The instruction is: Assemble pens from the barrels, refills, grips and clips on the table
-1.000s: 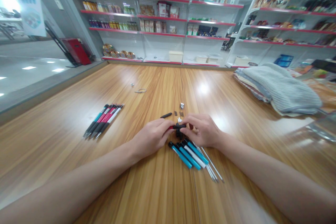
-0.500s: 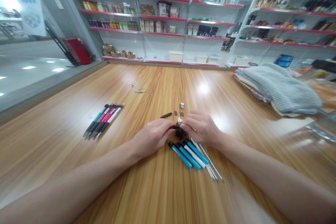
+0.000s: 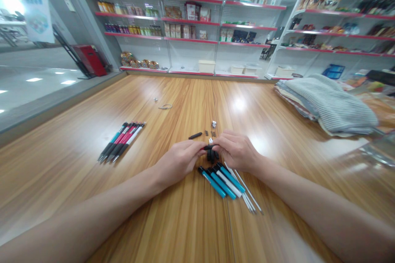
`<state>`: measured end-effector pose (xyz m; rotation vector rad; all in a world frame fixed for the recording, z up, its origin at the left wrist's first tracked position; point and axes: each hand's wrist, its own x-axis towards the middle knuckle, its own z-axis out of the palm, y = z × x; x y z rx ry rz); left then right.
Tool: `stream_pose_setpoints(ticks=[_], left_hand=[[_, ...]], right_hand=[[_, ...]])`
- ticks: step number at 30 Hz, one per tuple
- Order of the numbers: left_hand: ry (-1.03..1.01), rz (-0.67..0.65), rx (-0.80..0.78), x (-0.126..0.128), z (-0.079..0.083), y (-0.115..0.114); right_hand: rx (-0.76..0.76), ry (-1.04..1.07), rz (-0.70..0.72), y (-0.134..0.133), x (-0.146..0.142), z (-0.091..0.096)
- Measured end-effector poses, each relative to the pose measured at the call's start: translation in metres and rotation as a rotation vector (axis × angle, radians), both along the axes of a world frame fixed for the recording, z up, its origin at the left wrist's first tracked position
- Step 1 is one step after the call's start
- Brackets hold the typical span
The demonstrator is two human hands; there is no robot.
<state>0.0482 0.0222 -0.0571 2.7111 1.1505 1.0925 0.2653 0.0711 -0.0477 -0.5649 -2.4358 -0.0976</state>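
Between my two hands is a pen (image 3: 209,147) with a black grip, lying level; a bit of red shows at my left fingertips. My left hand (image 3: 182,157) pinches its left end, and my right hand (image 3: 236,151) is closed round the right end. Most of the pen is hidden by fingers. Just below it lie black grip pieces (image 3: 211,156). Nearer to me are several blue and white pen barrels (image 3: 222,183) with black ends, and thin white refills (image 3: 249,201) beside them. Beyond my hands lie small springs (image 3: 213,133), silver tips (image 3: 214,124) and a black grip (image 3: 195,135).
On the left of the wooden table (image 3: 173,230) lies a row of assembled pens (image 3: 121,141). Farther back is a thin ring (image 3: 165,107) with a small metal piece (image 3: 155,99). Folded cloths (image 3: 330,104) are stacked at the right. Stocked shelves (image 3: 191,20) stand behind.
The black grip section between my hands now shows more plainly and lies level. My right fingers have shifted slightly along it; my left hand has barely moved.
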Motion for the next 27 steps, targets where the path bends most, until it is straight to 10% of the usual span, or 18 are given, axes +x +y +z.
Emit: stream_pose_setpoints(ticks=[6,15,27], left_hand=[[-0.124,0.030,-0.062,0.001,0.000,-0.001],[-1.024,-0.362,-0.861,-0.014,0.002,0.011],[-1.166,-0.345,-0.954,-0.015,0.001,0.017]], right_hand=[[-0.004,0.113,-0.088,-0.002,-0.002,-0.002],[-0.324,0.356,-0.207,0.012,0.012,-0.005],[-0.342,0.226,-0.154,0.008,0.005,-0.007]])
